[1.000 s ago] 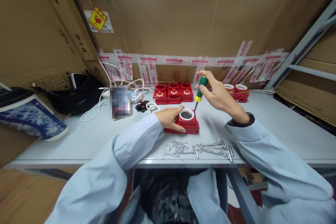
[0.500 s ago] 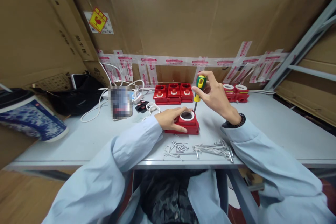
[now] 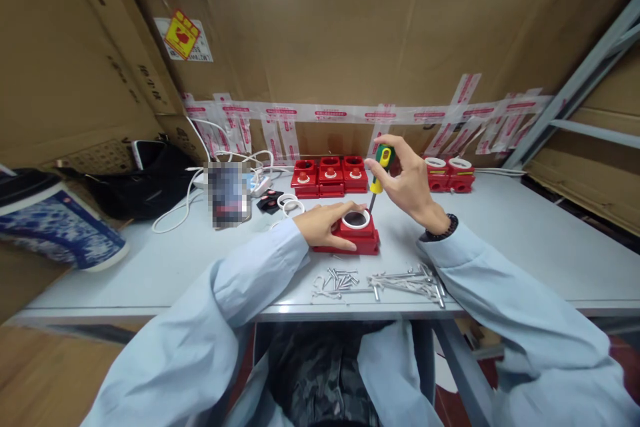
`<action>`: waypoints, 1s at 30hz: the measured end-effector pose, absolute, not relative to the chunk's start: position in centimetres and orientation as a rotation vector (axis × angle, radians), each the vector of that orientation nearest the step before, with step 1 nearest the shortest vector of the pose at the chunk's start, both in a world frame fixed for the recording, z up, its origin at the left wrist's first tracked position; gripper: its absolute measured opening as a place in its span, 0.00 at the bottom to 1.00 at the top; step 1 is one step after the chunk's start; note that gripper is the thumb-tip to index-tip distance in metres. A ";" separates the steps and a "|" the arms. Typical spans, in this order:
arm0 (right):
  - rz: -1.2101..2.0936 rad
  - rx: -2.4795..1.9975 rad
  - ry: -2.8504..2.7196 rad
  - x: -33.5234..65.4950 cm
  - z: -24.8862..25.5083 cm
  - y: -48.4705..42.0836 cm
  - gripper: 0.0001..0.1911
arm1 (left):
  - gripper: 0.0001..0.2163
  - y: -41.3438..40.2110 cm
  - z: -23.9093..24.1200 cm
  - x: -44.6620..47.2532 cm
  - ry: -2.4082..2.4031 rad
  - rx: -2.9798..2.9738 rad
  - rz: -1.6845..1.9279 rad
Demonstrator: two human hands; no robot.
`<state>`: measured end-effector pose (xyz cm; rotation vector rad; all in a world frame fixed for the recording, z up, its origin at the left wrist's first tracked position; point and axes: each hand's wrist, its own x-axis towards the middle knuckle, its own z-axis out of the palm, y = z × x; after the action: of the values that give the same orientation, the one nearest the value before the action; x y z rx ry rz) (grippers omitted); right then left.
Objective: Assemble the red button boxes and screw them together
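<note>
My right hand (image 3: pixel 403 177) is closed round the green and yellow handle of a screwdriver (image 3: pixel 383 160). The shaft points down, slightly tilted, and its tip meets the far right corner of a red housing (image 3: pixel 367 240) on the table. A white ring (image 3: pixel 356 219) surrounds the round opening in the housing's top. My left hand (image 3: pixel 330 225) grips the housing from its left side, thumb along the near face and fingers across the far side. Close to the table's front edge lie small loose screws (image 3: pixel 341 279) and a pile of long metal pins with pale ties (image 3: pixel 407 283).
Behind stand several red housings with buttons (image 3: pixel 330 175); more with white rings (image 3: pixel 449 175) are at right. White rings (image 3: pixel 290 205), a phone (image 3: pixel 229 193), cables, a black bag (image 3: pixel 145 187) and a large cup (image 3: pixel 65 227) occupy the left. Cardboard (image 3: pixel 320 27) walls the back.
The screwdriver handle has turned and tilted slightly in my right hand, whose wrist has shifted a little left. My left hand and the housing stay in place.
</note>
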<state>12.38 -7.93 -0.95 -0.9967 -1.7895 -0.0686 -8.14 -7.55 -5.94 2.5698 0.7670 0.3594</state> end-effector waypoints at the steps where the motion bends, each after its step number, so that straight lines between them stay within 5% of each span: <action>1: -0.071 -0.988 -1.806 12.5 -1.0 -7.9 0.19 | 0.35 -7.5 -5.9 -8.1 0.768 2.571 0.357; 7: 0.368 -0.794 -1.901 13.4 -0.1 -8.1 0.18 | 0.36 -7.6 -5.9 -8.1 0.798 2.575 0.345; 14: -0.011 -0.900 -1.824 11.7 -0.3 -8.7 0.15 | 0.35 -7.6 -5.7 -8.1 0.797 2.567 0.340; 20: 0.518 -0.762 -1.948 12.8 -0.1 -8.5 0.20 | 0.35 -7.5 -5.8 -8.1 0.779 2.561 0.349; 26: 0.024 -0.956 -1.738 11.5 -0.7 -7.7 0.11 | 0.36 -7.6 -5.6 -8.1 0.766 2.567 0.346; 30: 0.102 -0.960 -1.809 12.1 -0.3 -7.9 0.15 | 0.36 -7.5 -5.7 -8.1 0.768 2.556 0.353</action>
<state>12.11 -7.90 -0.25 -0.9599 -1.8095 0.1022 -8.09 -7.48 -5.72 2.5560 0.7679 0.3533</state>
